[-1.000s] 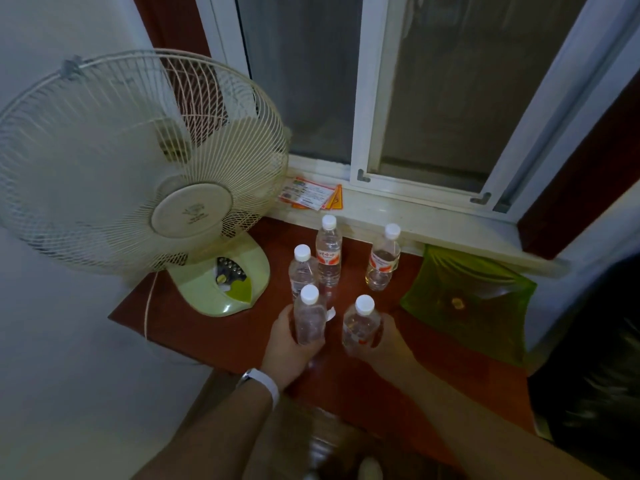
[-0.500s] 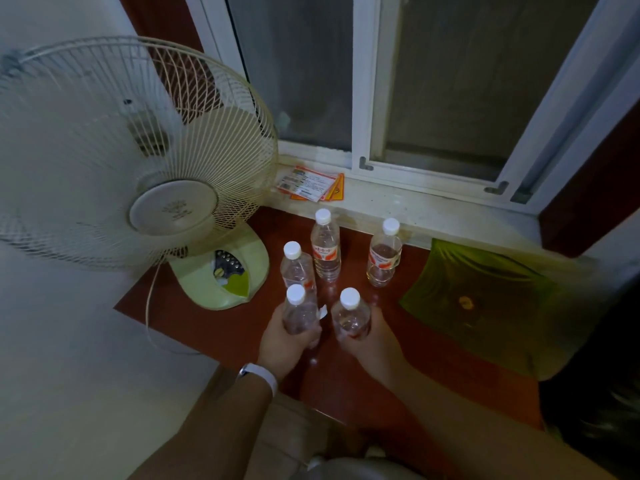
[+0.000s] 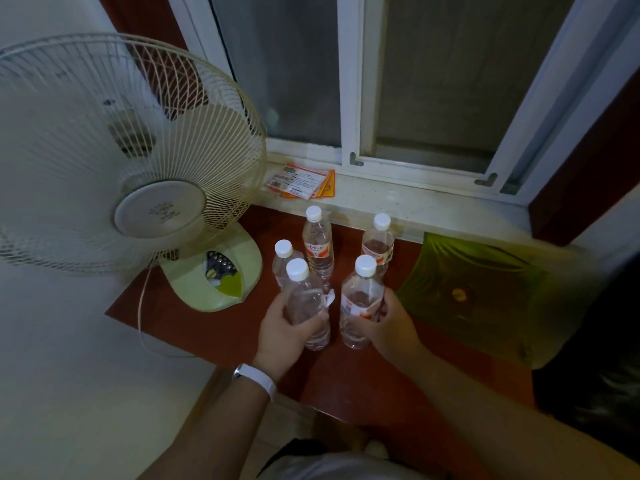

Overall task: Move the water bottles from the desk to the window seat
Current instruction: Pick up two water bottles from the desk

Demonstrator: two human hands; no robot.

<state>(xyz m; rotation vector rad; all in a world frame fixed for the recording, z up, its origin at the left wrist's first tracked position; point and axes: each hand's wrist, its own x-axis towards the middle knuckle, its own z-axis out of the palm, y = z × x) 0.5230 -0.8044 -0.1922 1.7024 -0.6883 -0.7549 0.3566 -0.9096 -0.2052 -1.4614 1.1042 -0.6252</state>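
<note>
bottle (image 3: 306, 301), clear plastic, in left hand (image 3: 281, 330); twin (image 3: 362, 293) in right hand (image 3: 394, 326)

You are gripping two clear, white-capped bottles upright: the left bottle (image 3: 306, 306) in your left hand (image 3: 287, 329), the labelled right bottle (image 3: 360, 299) in your right hand (image 3: 393, 323). Three other bottles (image 3: 283, 266) (image 3: 317, 247) (image 3: 377, 242) are standing near the desk (image 3: 214, 323)'s far edge.

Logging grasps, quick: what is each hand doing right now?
Left hand: grips the front left bottle.
Right hand: grips the front right bottle.
</note>
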